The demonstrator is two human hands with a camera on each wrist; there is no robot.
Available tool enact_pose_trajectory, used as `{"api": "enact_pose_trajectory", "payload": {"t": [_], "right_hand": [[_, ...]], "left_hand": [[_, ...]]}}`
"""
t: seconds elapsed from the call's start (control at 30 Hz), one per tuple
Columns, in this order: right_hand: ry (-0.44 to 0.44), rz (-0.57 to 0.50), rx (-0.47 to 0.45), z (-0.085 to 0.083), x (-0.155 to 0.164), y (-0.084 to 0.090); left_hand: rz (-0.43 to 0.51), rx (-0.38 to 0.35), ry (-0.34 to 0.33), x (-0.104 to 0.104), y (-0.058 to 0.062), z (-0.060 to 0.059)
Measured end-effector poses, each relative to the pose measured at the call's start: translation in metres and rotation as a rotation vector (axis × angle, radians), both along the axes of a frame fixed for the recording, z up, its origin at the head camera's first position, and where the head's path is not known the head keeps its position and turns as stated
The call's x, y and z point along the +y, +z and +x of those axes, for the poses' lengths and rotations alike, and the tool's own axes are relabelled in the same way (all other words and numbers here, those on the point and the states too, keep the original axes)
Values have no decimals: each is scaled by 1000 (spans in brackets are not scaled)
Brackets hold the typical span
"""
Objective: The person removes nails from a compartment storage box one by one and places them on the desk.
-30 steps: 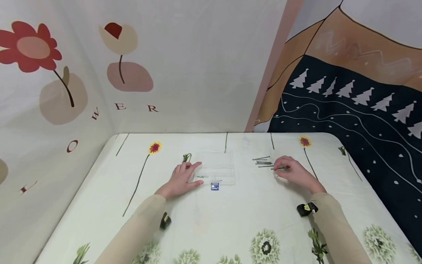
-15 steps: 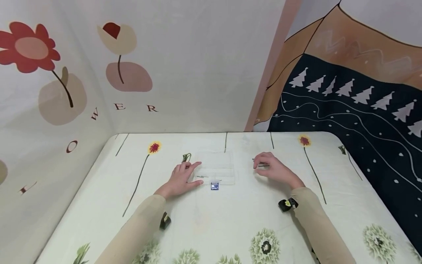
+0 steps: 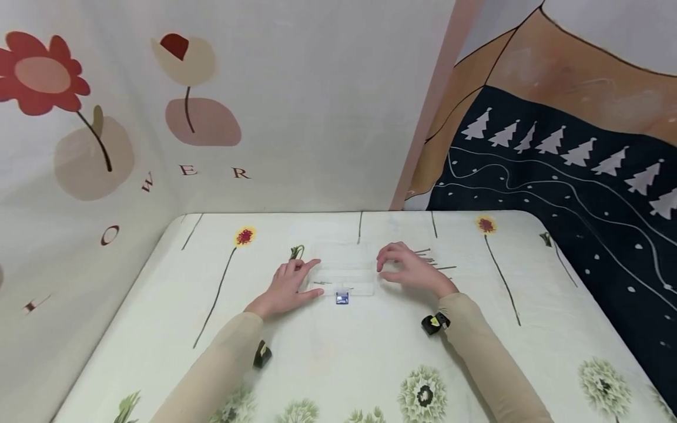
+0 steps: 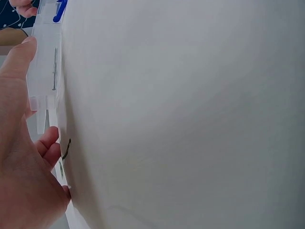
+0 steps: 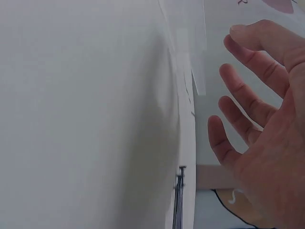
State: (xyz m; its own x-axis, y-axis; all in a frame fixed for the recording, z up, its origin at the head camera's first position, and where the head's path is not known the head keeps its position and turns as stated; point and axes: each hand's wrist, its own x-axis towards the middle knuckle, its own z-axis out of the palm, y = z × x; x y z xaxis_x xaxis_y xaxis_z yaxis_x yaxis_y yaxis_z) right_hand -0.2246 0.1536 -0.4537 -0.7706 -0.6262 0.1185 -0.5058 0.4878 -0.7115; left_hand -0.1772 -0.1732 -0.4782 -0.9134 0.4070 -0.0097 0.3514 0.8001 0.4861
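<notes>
A clear plastic box [image 3: 346, 257] with compartments and a blue latch [image 3: 342, 298] lies mid-table. A few nails [image 3: 322, 283] are in its front compartment; the left wrist view shows a nail [image 4: 55, 71] through its wall. My left hand [image 3: 285, 289] rests at the box's left edge, thumb and forefinger spread along it. My right hand [image 3: 409, 270] is just right of the box, its fingers loosely bent. No nail shows between those fingers in the right wrist view. Beyond it lie several loose nails [image 3: 425, 257], partly covered by the hand in the head view.
A separate nail [image 3: 446, 268] lies right of the loose bunch. The flower-printed cloth [image 3: 328, 358] covers the table, whose back edge meets a hanging white curtain [image 3: 317, 117]. Dark tree-patterned fabric [image 3: 529, 170] hangs at the right.
My right hand has let go of a nail at the right of the bunch and moved left to the box's right side. My left hand stays at the box's left edge.
</notes>
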Motion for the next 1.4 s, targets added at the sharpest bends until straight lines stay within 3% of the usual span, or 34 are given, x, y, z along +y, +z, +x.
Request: {"api": "enact_pose_trajectory", "payload": {"t": [0.67, 1.0, 1.4], "right_hand": [[150, 92, 129, -4, -46, -7], [161, 219, 155, -3, -58, -6], [132, 208, 216, -5, -63, -16]], "left_hand": [[-3, -21, 12, 0, -2, -2], [2, -21, 8, 1, -1, -2], [16, -19, 4, 0, 3, 1]]}}
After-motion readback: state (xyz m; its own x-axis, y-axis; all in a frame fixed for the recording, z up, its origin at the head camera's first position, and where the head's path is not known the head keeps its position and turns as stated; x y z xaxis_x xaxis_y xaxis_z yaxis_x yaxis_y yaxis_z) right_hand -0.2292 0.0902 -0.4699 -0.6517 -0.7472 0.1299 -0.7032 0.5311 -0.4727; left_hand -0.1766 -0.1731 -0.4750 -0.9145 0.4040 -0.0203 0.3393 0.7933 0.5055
